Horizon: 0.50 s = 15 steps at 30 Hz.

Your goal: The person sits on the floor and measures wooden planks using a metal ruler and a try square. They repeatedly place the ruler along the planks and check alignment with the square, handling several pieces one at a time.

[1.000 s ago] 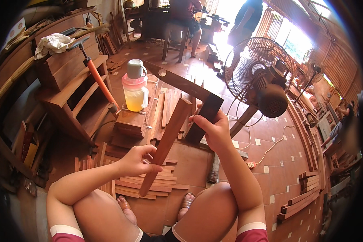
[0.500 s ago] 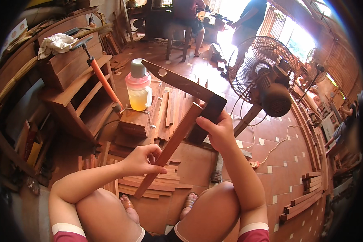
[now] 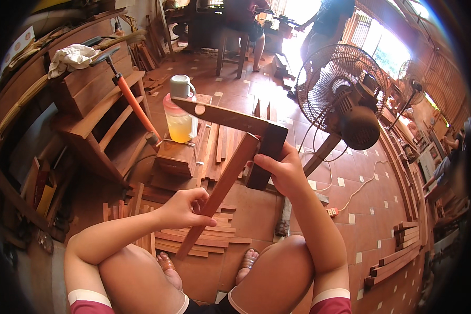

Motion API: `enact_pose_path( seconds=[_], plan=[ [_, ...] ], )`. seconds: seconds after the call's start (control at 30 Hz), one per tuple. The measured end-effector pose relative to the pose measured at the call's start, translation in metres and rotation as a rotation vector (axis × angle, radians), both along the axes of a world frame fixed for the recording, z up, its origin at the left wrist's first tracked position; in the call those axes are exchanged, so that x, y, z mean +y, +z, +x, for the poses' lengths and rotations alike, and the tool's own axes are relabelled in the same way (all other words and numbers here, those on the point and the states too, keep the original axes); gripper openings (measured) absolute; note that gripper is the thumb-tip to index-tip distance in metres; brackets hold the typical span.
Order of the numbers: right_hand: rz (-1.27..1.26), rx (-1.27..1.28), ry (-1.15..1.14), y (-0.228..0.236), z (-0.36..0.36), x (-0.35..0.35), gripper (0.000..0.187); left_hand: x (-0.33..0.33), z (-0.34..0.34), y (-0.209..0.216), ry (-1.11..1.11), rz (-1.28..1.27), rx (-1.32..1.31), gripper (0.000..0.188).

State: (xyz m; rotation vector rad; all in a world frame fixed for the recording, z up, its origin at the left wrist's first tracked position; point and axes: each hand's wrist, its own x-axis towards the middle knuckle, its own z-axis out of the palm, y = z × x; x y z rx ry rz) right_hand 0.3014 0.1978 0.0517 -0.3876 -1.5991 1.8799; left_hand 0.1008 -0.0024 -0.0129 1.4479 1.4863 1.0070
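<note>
My left hand [image 3: 183,209] pinches the lower part of a reddish-brown wooden strip [image 3: 228,180], which slants up to the right. In my right hand [image 3: 283,170] is a try square [image 3: 230,120], gripped by its thick dark stock. Its flat blade, with a round hole near the pointed tip, reaches left above the strip. The strip's upper end sits close beside the stock, under the blade; whether they touch I cannot tell. Below my hands, several similar wooden strips [image 3: 193,238] lie on the floor between my feet.
A jug of yellow drink [image 3: 180,125] with a cup on top stands on a wooden block [image 3: 175,162]. Left is a wooden furniture frame [image 3: 83,131] with an orange-handled tool [image 3: 133,104]. A fan [image 3: 345,99] stands right, near a power strip [image 3: 333,212]. People are farther back.
The try square has tilted, its blade tip dropping and shifting left, its stock now more upright. The wooden strip and my left hand have barely moved.
</note>
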Motion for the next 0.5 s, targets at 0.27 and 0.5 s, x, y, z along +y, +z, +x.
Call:
enact_pose_path(
  seconds=[0.27,0.5],
  plan=[
    [0.096,-0.116,0.069,0.001,0.032,0.028,0.043,-0.017,-0.037,0.029,0.139,0.064,0.336,0.039],
    [0.103,-0.194,0.110,-0.023,0.030,0.025,0.046,-0.036,-0.068,0.030,0.121,-0.018,0.308,0.038]
  ],
)
